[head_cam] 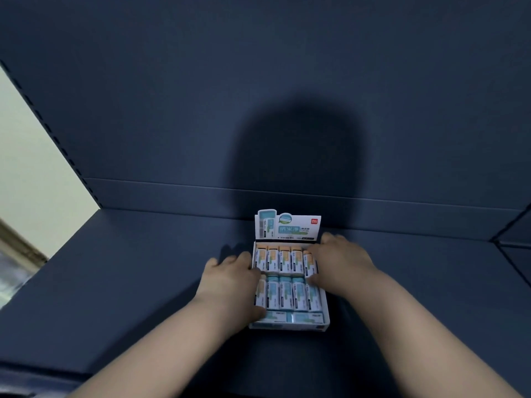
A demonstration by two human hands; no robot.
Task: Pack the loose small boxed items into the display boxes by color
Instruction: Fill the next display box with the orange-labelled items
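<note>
Display box (290, 326): white, stands on a dark blue shelf (129, 282) close to the back panel, header card (298, 228) upright at its rear. Contents: a rear row of orange small boxes (284, 258), a middle row of teal small boxes (286, 293) with one orange piece at its left end, and further teal pieces lying sideways along the front wall.

Left hand (230, 278): set against the box's left wall, fingers close together and bent down outside it, fingertips hidden; thumb (254, 272) touches the left end of the gap between rows. Whether it clamps the wall cannot be told.

Right hand (342, 262): laid over the rear right corner, fingers slightly spread and fairly flat across the rightmost orange piece. Its thumb rests on the rightmost teal piece. No piece is pinched.
</note>
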